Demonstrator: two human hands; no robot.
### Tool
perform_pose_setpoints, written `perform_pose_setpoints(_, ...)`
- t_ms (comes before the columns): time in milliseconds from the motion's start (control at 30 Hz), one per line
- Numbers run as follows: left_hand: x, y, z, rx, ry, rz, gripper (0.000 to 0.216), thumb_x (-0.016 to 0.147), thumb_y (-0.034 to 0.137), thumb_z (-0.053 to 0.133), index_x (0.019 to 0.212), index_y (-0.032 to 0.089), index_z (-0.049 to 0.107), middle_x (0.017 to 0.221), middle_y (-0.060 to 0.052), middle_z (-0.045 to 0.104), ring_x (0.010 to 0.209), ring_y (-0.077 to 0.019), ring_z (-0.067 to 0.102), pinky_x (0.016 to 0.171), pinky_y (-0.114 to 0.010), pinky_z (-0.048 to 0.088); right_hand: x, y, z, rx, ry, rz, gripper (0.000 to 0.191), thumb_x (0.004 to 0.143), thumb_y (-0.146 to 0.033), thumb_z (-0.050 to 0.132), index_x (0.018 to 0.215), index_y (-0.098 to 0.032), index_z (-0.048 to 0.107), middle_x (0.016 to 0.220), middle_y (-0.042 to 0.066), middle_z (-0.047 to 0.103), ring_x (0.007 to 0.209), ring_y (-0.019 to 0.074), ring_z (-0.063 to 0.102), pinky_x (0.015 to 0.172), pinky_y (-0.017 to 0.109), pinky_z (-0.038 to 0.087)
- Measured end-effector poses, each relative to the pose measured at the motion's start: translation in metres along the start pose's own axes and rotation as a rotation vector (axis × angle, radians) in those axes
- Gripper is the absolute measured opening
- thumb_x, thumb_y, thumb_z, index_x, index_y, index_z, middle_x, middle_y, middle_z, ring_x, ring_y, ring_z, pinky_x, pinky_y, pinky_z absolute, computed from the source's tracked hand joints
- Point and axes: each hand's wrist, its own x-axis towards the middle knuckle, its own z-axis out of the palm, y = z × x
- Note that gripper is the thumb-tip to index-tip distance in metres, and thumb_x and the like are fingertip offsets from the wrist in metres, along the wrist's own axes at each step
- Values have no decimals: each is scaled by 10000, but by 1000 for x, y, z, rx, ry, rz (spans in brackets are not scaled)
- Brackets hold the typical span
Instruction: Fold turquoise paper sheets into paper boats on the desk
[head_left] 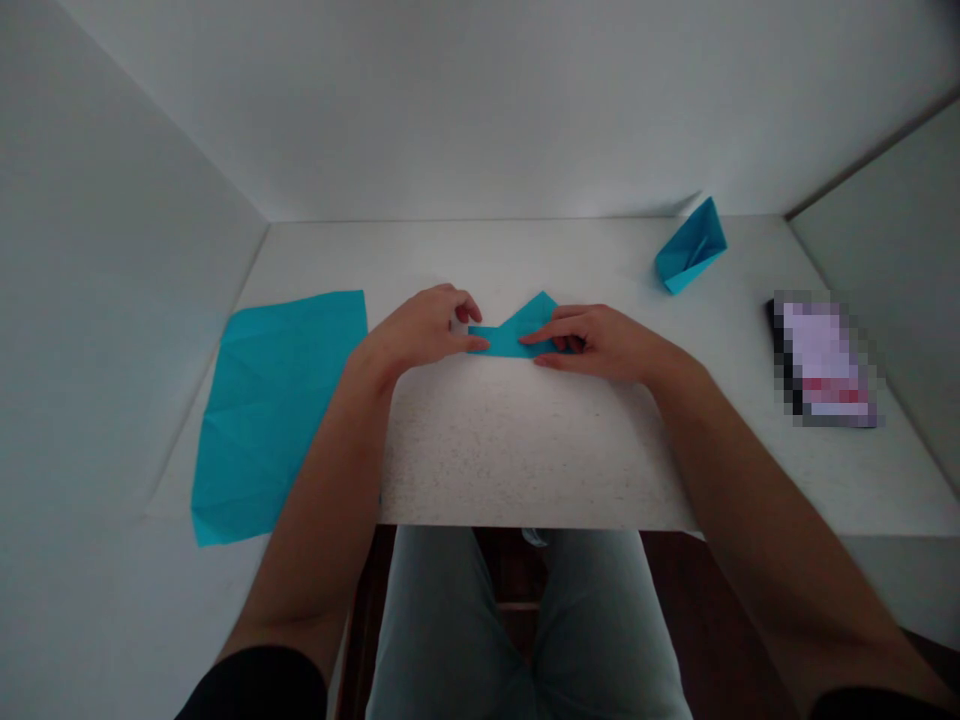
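- One half-folded blue paper piece (517, 335): left hand (424, 330) pinches its end, right hand (600, 343) presses it open-fingered.
- One flat blue paper sheet (274, 410), counter (525, 470) left edge; one blue paper boat (691, 247), far right corner.

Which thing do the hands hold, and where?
A folded blue paper, held against the table: left hand at its left end, right hand over its right end.

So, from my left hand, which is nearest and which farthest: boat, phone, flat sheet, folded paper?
1. Folded paper, centre, touching the left hand.
2. Flat sheet, left.
3. Boat, back right.
4. Phone, far right.
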Motion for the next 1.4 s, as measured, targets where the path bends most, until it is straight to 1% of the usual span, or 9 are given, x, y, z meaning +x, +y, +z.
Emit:
perform_pose_setpoints(200, 3, -1, -1, 24, 18, 29, 292, 756, 412, 934, 961, 228, 835, 977, -59, 732, 890, -227, 671, 891, -368, 531, -1, 0, -1, -9, -7, 5, 392, 999, -552, 736, 1280, -309, 862, 907, 35, 696, 738, 173, 599, 721, 321, 450)
perform_pose_setpoints(367, 1, 2, 1, -34, -4, 18, 323, 743, 395, 926, 1002, 228, 827, 941, -40, 742, 797, -195, 657, 781, -337, 520, -1, 0, 0, -6, -7, 6, 391, 992, -556, 741, 1279, -317, 859, 895, 30, 694, 726, 173, 583, 707, 319, 438)
perform_pose_setpoints(600, 1, 7, 2, -79, -72, 50, 270, 912, 473, 756, 962, 230, 864, 878, -55, 773, 758, -187, 659, 725, -316, 490, 0, -2, 0, -6, -3, 12, 394, 993, -554, 741, 1277, -307, 860, 900, 33, 697, 726, 177, 583, 709, 328, 439)
perform_pose_setpoints(700, 3, 7, 3, -75, -81, 43, 222, 921, 397, 724, 984, 231, 856, 932, -56, 780, 802, -194, 669, 788, -334, 494, 0, -2, 1, 1, -14, 11, 382, 1016, -540, 716, 1291, -312, 852, 916, 37, 692, 746, 183, 590, 725, 332, 455)
perform_pose_setpoints(833, 4, 7, 5, 22, -49, 13, 215, 856, 395, 826, 1015, 251, 842, 1024, -46, 753, 985, -241, 680, 1045, -459, 433, 0, 5, 3, -9, 12, -5, 382, 1040, -539, 681, 1316, -330, 842, 1054, 73, 707, 821, 206, 613, 778, 354, 485)
perform_pose_setpoints(1000, 3, 11, 10, 83, -52, 47, 427, 777, 511, 934, 1116, 284, 808, 1198, -72, 675, 1247, -340, 599, 1168, -548, 308, 0, 20, 6, -190, 161, 2, 349, 1069, -518, 628, 1278, -356, 856, 1068, 109, 693, 964, 286, 619, 931, 461, 474)
perform_pose_setpoints(1200, 1, 18, 29, 138, 45, 111, 1295, 508, 698, 1044, 1617, 283, 520, 1562, -193, 486, 1454, -479, 427, 1253, -614, 261, 5, 14, 8, -138, 208, 6, 367, 1060, -463, 632, 1362, -344, 803, 1207, 137, 717, 1097, 342, 645, 1036, 540, 503)
perform_pose_setpoints(1267, 1, 19, 35, 141, 33, 160, 1372, 500, 730, 1033, 1668, 289, 465, 1590, -198, 467, 1474, -487, 407, 1275, -627, 238, 6, 9, 8, -94, 178, -11, 387, 1061, -453, 623, 1402, -348, 775, 1229, 131, 725, 1130, 339, 660, 1045, 530, 523)
perform_pose_setpoints(1400, 3, 19, 39, 142, 20, 188, 1258, 545, 775, 1000, 1620, 305, 546, 1537, -176, 509, 1429, -464, 439, 1268, -624, 256, 1, 15, 1, -116, 192, -6, 425, 1032, -468, 665, 1422, -327, 756, 1259, 135, 734, 1153, 358, 677, 1058, 549, 532)
